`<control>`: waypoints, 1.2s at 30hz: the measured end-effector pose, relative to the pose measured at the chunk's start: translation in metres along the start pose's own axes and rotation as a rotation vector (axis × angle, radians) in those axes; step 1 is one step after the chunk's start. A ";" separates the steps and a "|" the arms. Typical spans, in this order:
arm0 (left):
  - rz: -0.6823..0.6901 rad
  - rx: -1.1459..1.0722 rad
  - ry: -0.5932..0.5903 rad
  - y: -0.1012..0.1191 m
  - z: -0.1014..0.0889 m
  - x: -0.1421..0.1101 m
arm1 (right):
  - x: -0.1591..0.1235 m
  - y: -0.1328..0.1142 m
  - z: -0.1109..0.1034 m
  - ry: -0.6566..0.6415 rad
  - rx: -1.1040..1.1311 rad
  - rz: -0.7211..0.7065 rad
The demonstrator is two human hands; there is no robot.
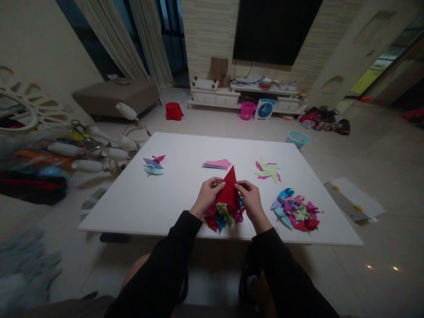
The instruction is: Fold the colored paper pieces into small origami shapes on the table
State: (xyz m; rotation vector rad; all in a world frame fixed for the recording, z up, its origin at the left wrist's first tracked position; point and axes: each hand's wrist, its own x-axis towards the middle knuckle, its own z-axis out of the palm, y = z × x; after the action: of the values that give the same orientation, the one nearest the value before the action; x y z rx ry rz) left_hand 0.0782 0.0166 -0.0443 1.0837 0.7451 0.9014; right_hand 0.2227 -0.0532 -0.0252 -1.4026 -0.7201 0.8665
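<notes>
Between both hands, above the near part of the white table (139, 198), is a folded red paper (229, 190) with its pointed end up. My left hand (210, 193) pinches its left edge, thumb on the near face. At the right edge, my right hand (249, 196) grips it between thumb and fingers. Just below the paper lies a heap of folded paper pieces (225, 216) in red, green, blue and magenta, partly hidden by it. A stack of pink and purple paper pieces (217, 164) lies beyond my hands.
Right of my hands is a pile of colourful folded papers (294, 210). Behind it lies a green and pink paper pinwheel shape (268, 171). Several folded papers (154, 164) sit at the table's left. A lamp with white shades (109, 152) stands close to the left edge.
</notes>
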 end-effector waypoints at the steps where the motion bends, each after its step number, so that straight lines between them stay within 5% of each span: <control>1: 0.014 0.025 0.006 0.000 -0.002 0.004 | 0.004 0.001 0.001 -0.003 -0.010 -0.004; 9: 0.042 0.142 0.039 -0.003 -0.013 0.027 | 0.027 0.013 0.010 0.009 -0.048 -0.023; 17: 0.135 0.271 0.014 0.001 -0.007 0.018 | 0.017 0.012 0.013 0.026 -0.191 -0.146; 24: 0.165 0.269 -0.041 0.001 -0.002 0.006 | 0.004 0.014 0.014 -0.046 -0.114 -0.113; 36: 0.123 0.115 0.068 -0.001 -0.001 0.013 | 0.008 0.010 0.015 -0.048 -0.072 -0.072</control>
State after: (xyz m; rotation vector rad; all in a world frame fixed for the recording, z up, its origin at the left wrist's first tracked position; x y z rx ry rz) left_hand 0.0837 0.0283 -0.0465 1.2157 0.8008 1.0141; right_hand 0.2131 -0.0384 -0.0344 -1.4143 -0.8405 0.8266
